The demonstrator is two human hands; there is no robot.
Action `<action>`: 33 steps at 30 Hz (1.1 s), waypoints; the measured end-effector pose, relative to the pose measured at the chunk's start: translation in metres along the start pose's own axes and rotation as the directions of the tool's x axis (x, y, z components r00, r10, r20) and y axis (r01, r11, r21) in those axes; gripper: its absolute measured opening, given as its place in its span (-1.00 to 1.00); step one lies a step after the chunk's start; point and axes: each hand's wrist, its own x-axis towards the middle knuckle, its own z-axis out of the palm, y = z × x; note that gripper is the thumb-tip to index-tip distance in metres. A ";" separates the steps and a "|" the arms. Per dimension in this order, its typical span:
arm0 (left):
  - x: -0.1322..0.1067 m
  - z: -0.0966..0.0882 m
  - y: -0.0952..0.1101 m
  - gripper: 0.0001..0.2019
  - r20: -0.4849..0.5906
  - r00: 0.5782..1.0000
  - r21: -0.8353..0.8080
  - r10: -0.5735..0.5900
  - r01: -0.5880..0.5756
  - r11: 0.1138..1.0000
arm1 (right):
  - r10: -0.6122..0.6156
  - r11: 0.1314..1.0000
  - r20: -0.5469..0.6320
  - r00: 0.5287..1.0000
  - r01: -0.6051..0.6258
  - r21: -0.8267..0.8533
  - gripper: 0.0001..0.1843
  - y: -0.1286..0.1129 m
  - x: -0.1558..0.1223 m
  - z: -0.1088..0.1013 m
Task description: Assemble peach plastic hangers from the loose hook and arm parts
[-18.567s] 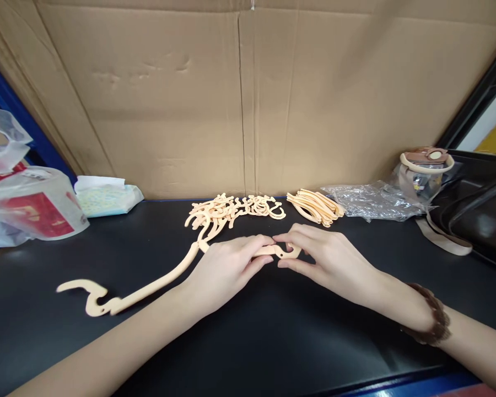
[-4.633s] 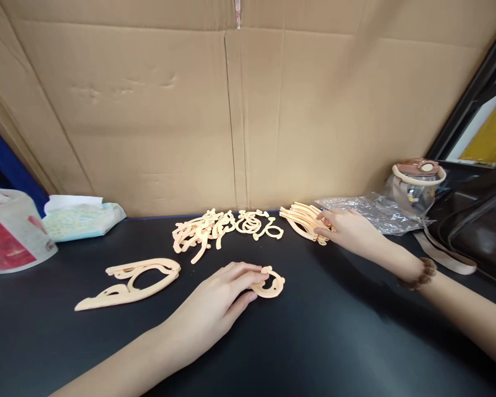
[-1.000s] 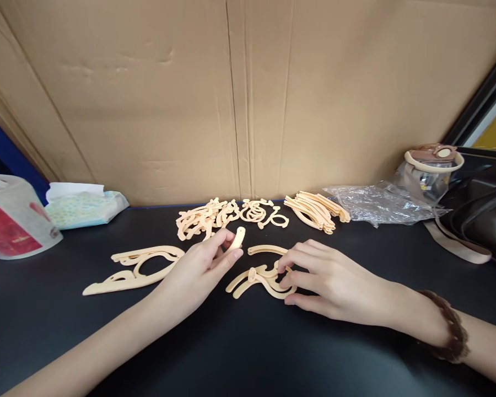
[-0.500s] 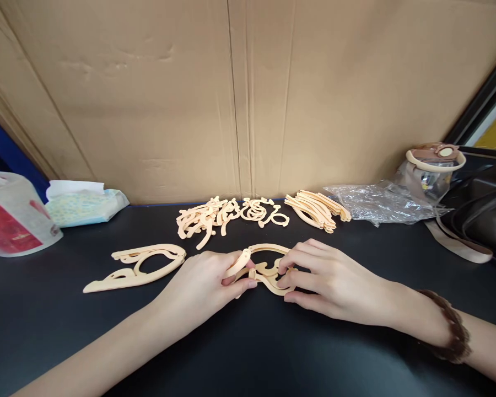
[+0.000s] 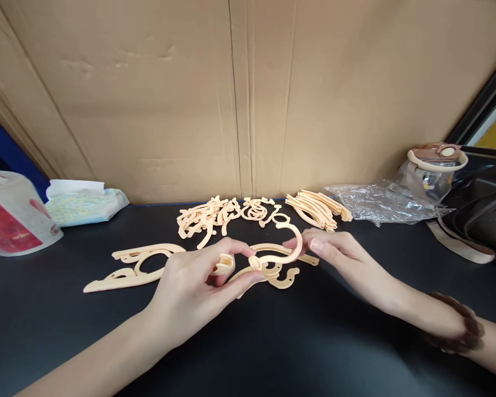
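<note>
- rising behind everything, a creased cardboard wall (image 5: 231,99) closes off the back, with a blue frame (image 5: 0,138) showing at its left edge.
- a matte black table (image 5: 273,353) runs edge to edge beneath it.
- a black bag (image 5: 488,209) sits at the far right, with a lidded jar (image 5: 436,168) and crumpled clear plastic (image 5: 380,204) just beside it.
- a wrapped roll (image 5: 12,215) with red print and a tissue pack (image 5: 82,201) lie at the far left.
- a folded beige part (image 5: 134,264) lies flat left of the hands.
- a loose heap (image 5: 227,215) and a neat stack of strips (image 5: 318,209) lie near the wall.
- the left hand (image 5: 194,286) is closed, thumb and fingers pinching a beige arm piece (image 5: 224,264).
- the right hand (image 5: 339,256) pinches the curved hook (image 5: 291,242) at its fingertips.
- both bits belong to one joined piece, partly lifted off the table centre between the hands.
</note>
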 end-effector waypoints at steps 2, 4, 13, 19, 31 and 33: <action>-0.001 0.001 0.003 -0.83 -0.010 1.000 -0.004 0.029 -0.029 1.000 | 0.061 0.970 0.121 0.991 -0.088 0.226 -0.58 -0.004 -0.001 0.005; -0.002 0.003 0.005 -0.82 0.008 0.997 -0.024 0.081 -0.081 0.996 | 0.111 0.923 0.178 0.978 -0.168 0.345 -0.66 -0.008 -0.003 0.010; 0.000 0.002 0.011 -0.80 0.257 0.966 -0.049 -0.006 0.020 0.999 | 0.200 0.882 0.106 0.974 -0.226 0.413 -0.72 -0.010 -0.002 0.012; 0.006 0.000 0.012 -0.79 0.318 0.917 -0.009 -0.240 0.256 0.967 | 0.241 0.866 0.052 0.969 -0.239 0.440 -0.77 -0.002 0.000 0.009; 0.003 0.005 0.007 -0.73 0.435 0.894 0.021 -0.104 0.105 0.994 | 0.268 0.839 0.068 0.961 -0.267 0.473 -0.81 -0.001 -0.001 0.008; 0.002 0.007 0.008 -0.69 0.420 0.903 0.028 -0.091 0.087 0.996 | 0.278 0.831 0.084 0.957 -0.284 0.479 -0.80 0.000 0.000 0.009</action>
